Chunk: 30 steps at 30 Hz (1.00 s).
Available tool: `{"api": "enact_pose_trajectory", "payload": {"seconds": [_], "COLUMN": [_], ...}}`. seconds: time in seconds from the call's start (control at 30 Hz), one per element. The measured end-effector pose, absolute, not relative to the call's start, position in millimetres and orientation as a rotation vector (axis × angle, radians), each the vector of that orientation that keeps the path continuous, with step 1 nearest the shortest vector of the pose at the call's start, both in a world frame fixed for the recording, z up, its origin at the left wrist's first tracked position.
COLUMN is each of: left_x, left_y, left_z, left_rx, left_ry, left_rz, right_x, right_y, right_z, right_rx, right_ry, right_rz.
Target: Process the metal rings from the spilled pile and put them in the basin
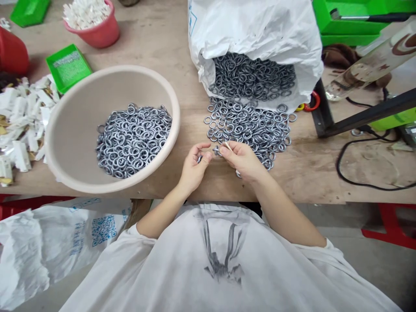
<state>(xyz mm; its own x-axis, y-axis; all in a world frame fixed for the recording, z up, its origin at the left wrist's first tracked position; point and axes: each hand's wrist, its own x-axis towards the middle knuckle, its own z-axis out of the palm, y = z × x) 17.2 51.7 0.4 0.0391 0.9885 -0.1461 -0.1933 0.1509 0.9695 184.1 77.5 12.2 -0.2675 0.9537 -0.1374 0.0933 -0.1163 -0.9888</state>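
Observation:
My left hand (194, 168) is closed, fingers curled round a grey ring (199, 159) that shows between thumb and fingers. Just to its right, my right hand (244, 161) pinches a thin pale strip (228, 146), with a small grey ring (216, 150) at its fingertips. What else the right palm holds is hidden. Beyond the hands, a loose pile of grey rings (250, 125) spreads out from the mouth of a white sack (256, 26). To the left stands a beige basin (69, 143) with many similar rings (133, 143) heaped inside.
White plastic parts (21, 117) lie at the far left, near a green tray (69, 67) and a pink bowl (100, 34). On the right are a black metal frame (360, 113), a clear bottle (364, 71), a black cable (339, 164) and green bins (351, 28).

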Motion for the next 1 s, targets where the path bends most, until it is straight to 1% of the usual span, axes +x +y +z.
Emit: {"api": "enact_pose_trajectory", "payload": {"seconds": [0.07,0.13,0.23,0.33,0.5,0.63,0.8,1.0], "left_x": [23.2,27.8,32.6,36.1,39.0,39.1,38.7,36.6], "left_y": [52.0,51.0,47.3,43.1,39.8,38.6,37.7,38.4], "left_z": [1.9,4.2,8.1,12.5,21.1,24.6,26.4,29.5], "left_rx": [1.126,1.206,1.162,0.977,0.744,0.711,0.687,0.623], "left_ry": [1.089,1.098,1.090,1.002,0.874,0.851,0.866,0.915], "left_rz": [1.180,1.183,1.174,1.095,0.975,1.003,1.026,1.071], "right_x": [182.2,179.4,176.7,177.5,183.9,186.6,186.0,188.5], "right_y": [65.7,55.9,47.0,44.6,45.1,42.1,40.4,30.7], "right_z": [16.0,19.4,22.8,24.5,26.7,31.2,32.6,37.6], "right_rx": [-1.092,-1.069,-1.092,-1.140,-1.069,-1.206,-1.255,-1.238], "right_ry": [-1.187,-1.084,-1.156,-1.287,-1.348,-1.552,-1.581,-1.923], "right_rz": [1.673,1.697,1.528,1.329,1.297,1.137,1.114,0.822]}}
